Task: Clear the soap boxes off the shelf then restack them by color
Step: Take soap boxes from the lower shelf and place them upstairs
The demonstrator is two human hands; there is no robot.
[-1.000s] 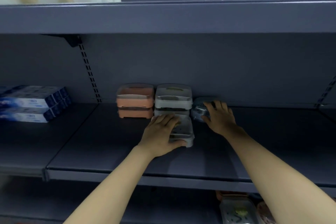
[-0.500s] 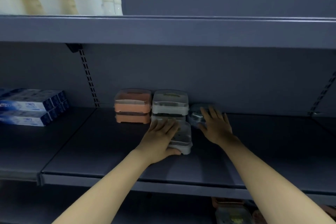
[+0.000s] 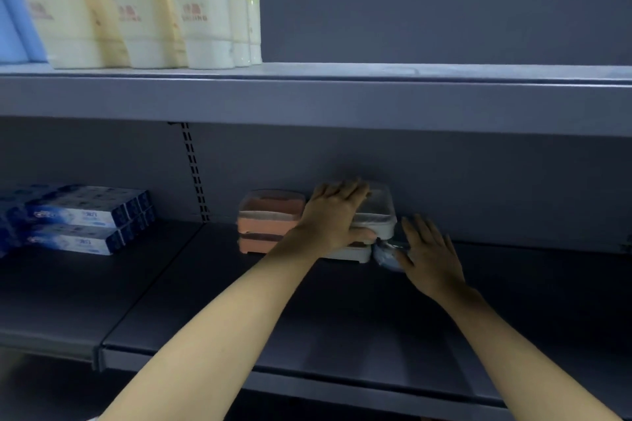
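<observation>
Left hand (image 3: 333,215) holds top grey box (image 3: 378,215); right hand (image 3: 429,255) flat on blue box (image 3: 384,255) at 3 o'clock. Grey stack may tip if nudged.

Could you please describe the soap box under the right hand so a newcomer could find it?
On the dark grey middle shelf, right of the grey soap box stack, lies a small bluish translucent soap box. It alone sits unstacked, touched by the right hand.
</observation>
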